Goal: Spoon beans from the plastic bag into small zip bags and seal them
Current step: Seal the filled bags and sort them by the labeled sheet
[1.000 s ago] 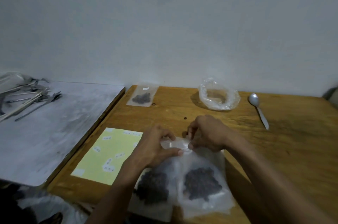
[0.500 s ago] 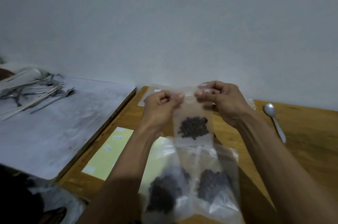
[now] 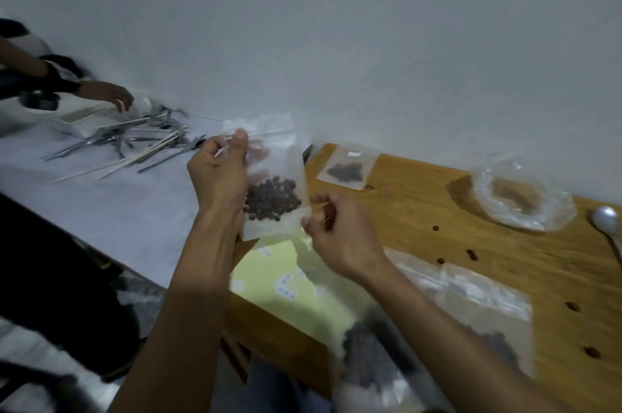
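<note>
The left hand (image 3: 218,177) holds a small zip bag (image 3: 276,177) upright in the air, thumb pressed on its front near the zip strip and fingers curled behind it; dark beans (image 3: 272,198) sit heaped in the lower half of the bag. At about four o'clock from that bag, the right hand (image 3: 336,234) has its fingers curled close to the bag's bottom corner; it seems to pinch that corner, though blur makes the contact hard to confirm. Under the hands lies a pale yellow sheet (image 3: 296,291) on the wooden tabletop (image 3: 437,230). At five o'clock from the hands lie two more filled zip bags (image 3: 437,328), blurred. At two o'clock from the held bag another filled small bag (image 3: 348,167) lies flat near the wall. Further toward three o'clock sits the open plastic bag (image 3: 521,200), with a metal spoon (image 3: 607,220) just beside it. At ten o'clock, on a grey surface (image 3: 101,197), lie scattered cutlery and sticks (image 3: 134,146), with another person's hand (image 3: 107,96) reaching over them.
</note>
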The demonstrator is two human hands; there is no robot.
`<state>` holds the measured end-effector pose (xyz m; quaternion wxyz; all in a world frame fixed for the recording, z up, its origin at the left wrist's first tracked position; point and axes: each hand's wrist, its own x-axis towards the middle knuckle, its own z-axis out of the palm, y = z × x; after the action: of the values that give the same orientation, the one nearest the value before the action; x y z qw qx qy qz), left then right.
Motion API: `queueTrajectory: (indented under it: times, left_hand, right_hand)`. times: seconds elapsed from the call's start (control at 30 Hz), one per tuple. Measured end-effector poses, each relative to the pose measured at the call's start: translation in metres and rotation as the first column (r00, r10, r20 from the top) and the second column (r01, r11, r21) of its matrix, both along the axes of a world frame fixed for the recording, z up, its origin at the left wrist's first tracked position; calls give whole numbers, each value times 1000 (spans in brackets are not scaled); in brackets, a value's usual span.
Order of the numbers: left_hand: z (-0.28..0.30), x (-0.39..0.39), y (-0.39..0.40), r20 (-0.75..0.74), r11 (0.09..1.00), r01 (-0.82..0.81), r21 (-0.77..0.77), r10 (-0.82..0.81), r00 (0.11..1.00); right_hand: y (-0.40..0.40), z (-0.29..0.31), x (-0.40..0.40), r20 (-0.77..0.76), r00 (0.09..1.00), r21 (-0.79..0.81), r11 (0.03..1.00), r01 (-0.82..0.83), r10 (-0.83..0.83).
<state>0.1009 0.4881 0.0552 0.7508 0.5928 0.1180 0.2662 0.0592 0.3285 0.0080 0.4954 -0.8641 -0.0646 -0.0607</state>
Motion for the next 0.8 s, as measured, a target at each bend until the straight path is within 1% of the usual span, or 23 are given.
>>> queueTrajectory:
  times: [0.07, 0.1, 0.17, 0.23, 0.27, 0.33, 0.4, 0.5, 0.6, 0.8]
  left_hand:
    - [-5, 1, 13, -23, 998, -63, -13, 63, 998]
    - [-7, 2, 17, -39, 996, -92, -1, 92, 995]
    - [-10, -1, 23, -71, 990, -137, 45, 140, 988]
    - [-11, -2, 29, -76, 982, -180, 61, 184, 980]
    - [-13, -2, 33, -75, 976, -207, 63, 212, 974]
    - [-15, -1, 42, -84, 967, -248, 57, 252, 964]
    - [-17, -1, 49, -101, 966, -252, 57, 256, 961]
    - [-19, -1, 53, -112, 969, -237, 64, 243, 963]
    - [-22, -2, 53, -125, 976, -206, 73, 214, 969]
    - [-20, -4, 59, -117, 980, -184, 75, 192, 974]
  right_hand:
    - [20, -17, -3, 4, 1000, 14, 1000, 25, -25]
    - [28, -23, -1, -5, 999, -23, 999, 39, -39]
    - [41, -31, 4, -54, 997, -204, 978, 39, -51]
    - [53, -36, 8, -84, 994, -386, 922, 32, -69]
    - [58, -37, 9, -89, 993, -447, 894, 26, -73]
    - [67, -41, 11, -82, 995, -516, 857, 4, -54]
    - [74, -44, 15, -99, 995, -519, 855, -24, -32]
    - [82, -43, 23, -166, 985, -465, 884, -44, -38]
    - [87, -41, 28, -206, 978, -460, 886, -59, -42]
    - [85, -40, 33, -216, 976, -470, 874, -124, 22]
